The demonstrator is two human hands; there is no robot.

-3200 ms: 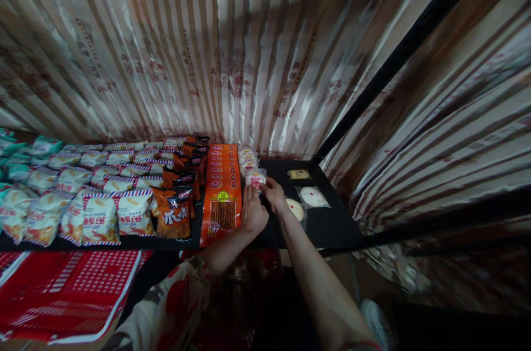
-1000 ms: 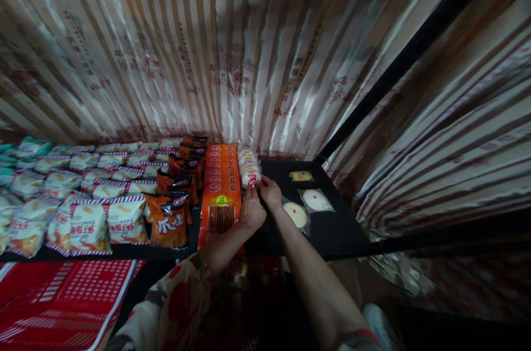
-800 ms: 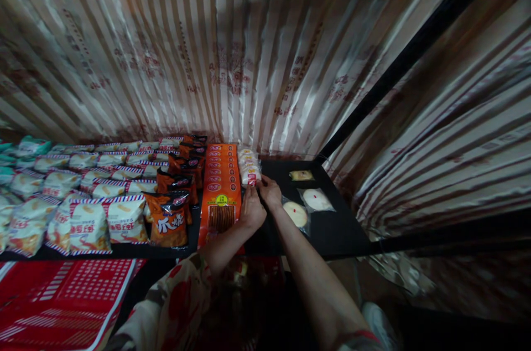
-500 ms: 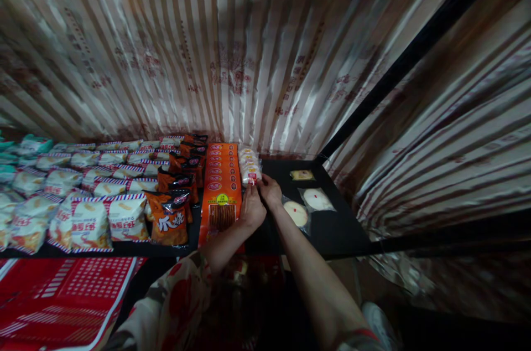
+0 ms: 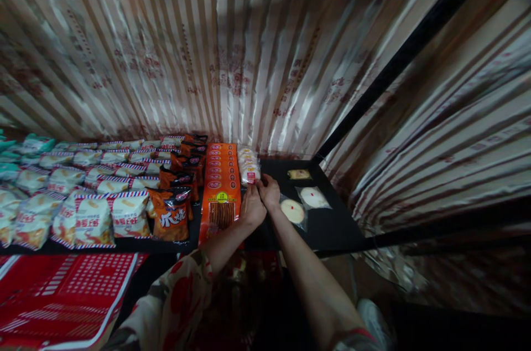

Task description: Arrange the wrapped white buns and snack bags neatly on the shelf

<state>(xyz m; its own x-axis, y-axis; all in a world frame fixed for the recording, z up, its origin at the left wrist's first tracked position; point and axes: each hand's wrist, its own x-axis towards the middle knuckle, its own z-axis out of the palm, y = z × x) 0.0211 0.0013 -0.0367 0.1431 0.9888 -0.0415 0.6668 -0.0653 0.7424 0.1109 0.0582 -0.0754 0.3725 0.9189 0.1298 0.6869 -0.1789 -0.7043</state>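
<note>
White plastic-wrapped packets (image 5: pixel 249 173) with small red labels stand in a short row, one behind another, on the black shelf (image 5: pixel 334 232). At the near end of that row my left hand (image 5: pixel 253 208) has its fingers closed on the front packet's lower edge. My right hand (image 5: pixel 270 192) is beside it, fingers bent against the same packet's right corner. The fingertips partly hide what they grip. Touching the row on its left are overlapping orange packs (image 5: pixel 221 176), the front one with a window showing brown sticks or slices.
Right of my hands lie two round pale cakes in clear wrap (image 5: pixel 292 211) and a small yellowish packet (image 5: pixel 299 174). Brown snack bags (image 5: pixel 170 217) and white snack bags (image 5: pixel 93 221) fill the left. A red basket (image 5: pixel 89 279) sits below. A black pole (image 5: pixel 373 77) slants before striped sheeting (image 5: pixel 232 19).
The view has shifted slightly. My right fingers have slid a little down the front packet's right corner; my left hand stays at its near edge.
</note>
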